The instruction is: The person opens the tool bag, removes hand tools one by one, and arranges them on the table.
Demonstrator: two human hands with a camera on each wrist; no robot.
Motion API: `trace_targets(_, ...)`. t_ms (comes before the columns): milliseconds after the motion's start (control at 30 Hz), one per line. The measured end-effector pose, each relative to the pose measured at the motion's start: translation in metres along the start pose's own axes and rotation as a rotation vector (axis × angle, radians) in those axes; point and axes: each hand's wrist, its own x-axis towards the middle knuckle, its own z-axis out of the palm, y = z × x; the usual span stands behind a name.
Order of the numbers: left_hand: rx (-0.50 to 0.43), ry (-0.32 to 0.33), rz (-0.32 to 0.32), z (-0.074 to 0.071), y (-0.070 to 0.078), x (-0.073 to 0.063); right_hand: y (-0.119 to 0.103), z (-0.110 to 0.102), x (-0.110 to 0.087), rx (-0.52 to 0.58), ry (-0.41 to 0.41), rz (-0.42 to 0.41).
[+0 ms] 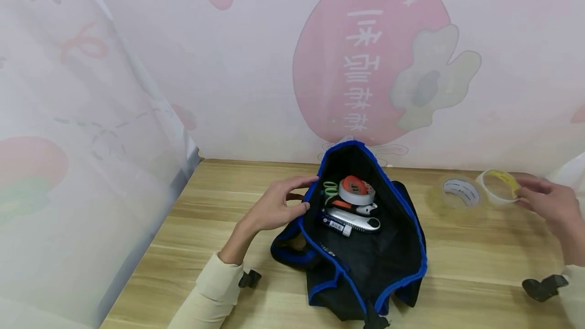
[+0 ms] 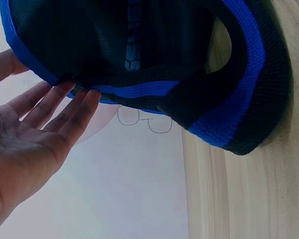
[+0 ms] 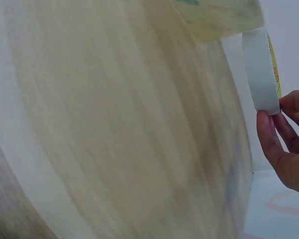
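Note:
A black tool bag (image 1: 388, 248) with blue trim stands with its mouth spread wide. My left hand (image 1: 274, 204) touches the bag's left rim, its fingers nearly straight against the outer side (image 2: 74, 94). Inside lie green-handled scissors (image 1: 330, 188), a roll of white tape (image 1: 357, 197) with a red roll (image 1: 354, 185) on it, an orange-and-black cutting tool (image 1: 345, 205) and a silver utility knife (image 1: 354, 220). Out to the right, my right hand (image 1: 550, 199) pinches a narrow white tape roll (image 3: 259, 72) with a yellow inner core by its edge.
A wide clear packing tape roll (image 1: 460, 193) lies on the wooden table (image 1: 475, 258), just left of the pinched roll. A bag strap (image 1: 292, 253) loops out on the left. Printed cloth (image 1: 247, 75) hangs behind the table and along its left side.

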Motion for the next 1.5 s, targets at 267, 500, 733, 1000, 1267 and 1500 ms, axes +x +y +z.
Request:
trace_targets(267, -0.005, -0.006, 0.000, 0.001, -0.002, 0.001, -0.002, 0.018, 0.000, -0.112, 0.019, 0.013)
trace_targets(500, -0.002, -0.002, -0.005, 0.001, -0.001, 0.000, -0.001, 0.028, 0.002, -0.154, -0.016, 0.011)
trace_targets(733, 0.007, -0.001, 0.000, 0.001, 0.000, 0.000, 0.001, 0.034, 0.005, -0.062, -0.072, 0.009)
trace_targets(1000, 0.008, -0.006, -0.003, 0.000, 0.001, 0.000, 0.000, 0.040, 0.005, -0.050, -0.111, 0.020)
trace_targets(1267, 0.015, -0.011, 0.003, 0.001, 0.000, 0.000, -0.001, 0.036, 0.003, -0.177, -0.130, 0.043)
trace_targets(1500, 0.014, -0.005, -0.002, 0.001, 0.002, -0.001, -0.016, 0.041, -0.005, -0.291, -0.072, 0.051)
